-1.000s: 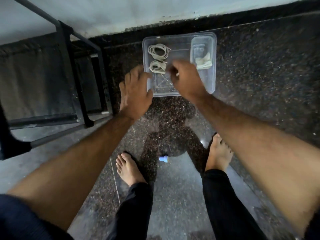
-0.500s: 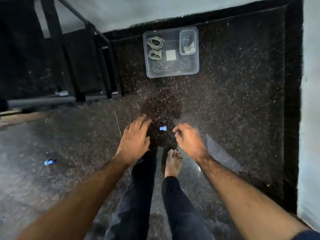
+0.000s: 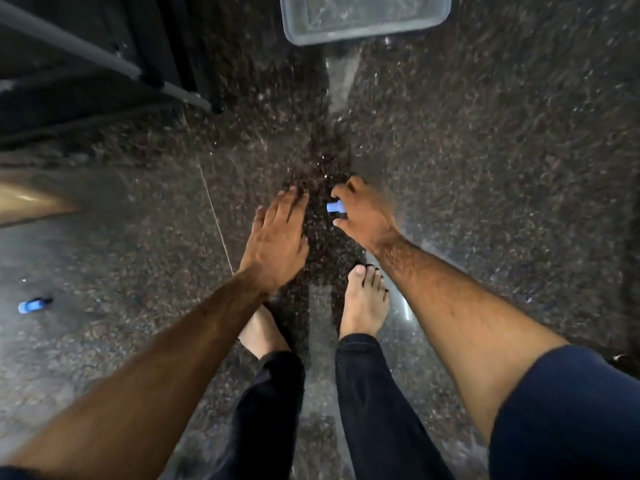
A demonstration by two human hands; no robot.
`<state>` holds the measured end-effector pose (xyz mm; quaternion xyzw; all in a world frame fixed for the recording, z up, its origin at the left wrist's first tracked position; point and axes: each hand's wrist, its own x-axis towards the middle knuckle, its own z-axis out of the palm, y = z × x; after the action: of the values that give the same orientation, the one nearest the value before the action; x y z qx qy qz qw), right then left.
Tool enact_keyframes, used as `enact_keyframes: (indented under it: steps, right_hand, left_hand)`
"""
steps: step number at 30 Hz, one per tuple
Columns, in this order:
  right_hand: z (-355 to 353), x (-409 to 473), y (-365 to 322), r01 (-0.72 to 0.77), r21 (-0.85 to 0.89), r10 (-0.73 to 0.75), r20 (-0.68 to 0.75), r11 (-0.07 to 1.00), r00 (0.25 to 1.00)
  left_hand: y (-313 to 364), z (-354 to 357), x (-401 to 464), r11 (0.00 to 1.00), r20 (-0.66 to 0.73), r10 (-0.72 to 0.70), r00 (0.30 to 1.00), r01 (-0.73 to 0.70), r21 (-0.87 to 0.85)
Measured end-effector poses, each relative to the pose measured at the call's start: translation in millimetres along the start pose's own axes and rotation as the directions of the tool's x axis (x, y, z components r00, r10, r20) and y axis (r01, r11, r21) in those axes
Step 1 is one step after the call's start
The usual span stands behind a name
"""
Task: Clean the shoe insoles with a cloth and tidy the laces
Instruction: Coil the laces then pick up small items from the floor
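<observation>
Navy sleeve, dark trousers, bare feet

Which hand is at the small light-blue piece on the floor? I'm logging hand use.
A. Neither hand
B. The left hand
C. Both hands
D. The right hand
D: the right hand curls its fingers around the small light-blue piece, while the left hand stays flat and apart from it.

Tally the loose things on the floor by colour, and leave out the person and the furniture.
Blue: 2, the small blue piece at the right hand, and the blue object far left on the floor.
Clear: 1, the plastic tray, cut off by the top edge.
Total: 3
</observation>
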<state>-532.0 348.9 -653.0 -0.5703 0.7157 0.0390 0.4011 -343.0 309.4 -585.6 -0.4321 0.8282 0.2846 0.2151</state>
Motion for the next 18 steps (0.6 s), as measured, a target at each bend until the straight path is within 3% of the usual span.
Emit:
enact_keyframes:
  steps: [4,7,10,14,18]
  right_hand:
    - [38,8,-1,0.004,0.069,0.005,-0.133,0.998,0.991]
    - [35,-12,-9,-0.04,0.35,0.105,-0.169,0.936,0.98]
    - [-3,-61,-38,-0.068,0.57,0.141,-0.085,0.819,0.986]
    - [-80,-129,-96,-0.022,0.584,0.04,-0.017,0.811,0.999]
    - [-150,-174,-167,0.105,0.466,-0.119,0.0,0.878,0.993]
  left_hand:
    - [-16,33,-5,0.999,-0.028,-0.007,1.0,0.006,-0.037]
    - [-18,30,-31,0.997,-0.038,-0.019,0.999,0.016,-0.081]
    - [-10,-2,-78,0.99,-0.011,-0.058,0.998,0.057,-0.126]
    - [5,-80,-151,0.972,0.009,-0.142,0.99,0.141,-0.189]
    - [2,-157,-220,0.925,-0.036,-0.275,0.961,0.254,-0.283]
